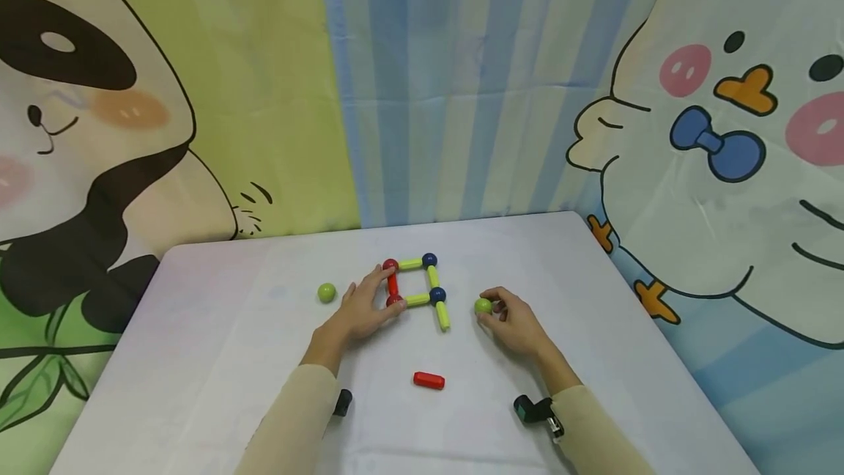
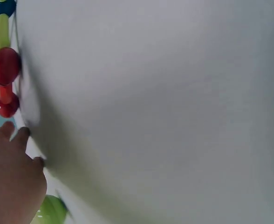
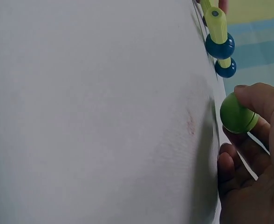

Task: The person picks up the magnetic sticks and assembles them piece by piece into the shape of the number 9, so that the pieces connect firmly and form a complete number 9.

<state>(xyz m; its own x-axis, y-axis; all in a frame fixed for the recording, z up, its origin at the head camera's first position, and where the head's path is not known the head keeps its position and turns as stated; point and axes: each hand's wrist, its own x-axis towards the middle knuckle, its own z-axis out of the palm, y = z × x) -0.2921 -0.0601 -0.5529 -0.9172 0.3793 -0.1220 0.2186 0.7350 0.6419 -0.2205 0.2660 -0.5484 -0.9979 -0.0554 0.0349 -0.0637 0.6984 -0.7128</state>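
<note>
A square of magnetic balls and rods lies mid-table. It has a red rod between two red balls on the left, blue balls on the right and yellow-green rods between. One more yellow-green rod sticks out from the near blue ball. My left hand spans the red side, its thumb at the near red ball and a fingertip at the far one, fingers spread. To the right of the square, my right hand pinches a green ball between thumb and fingers.
A loose red rod lies nearer me, between my forearms. Left of my left hand sits another green ball. The white tabletop ends at a cartoon-printed curtain behind.
</note>
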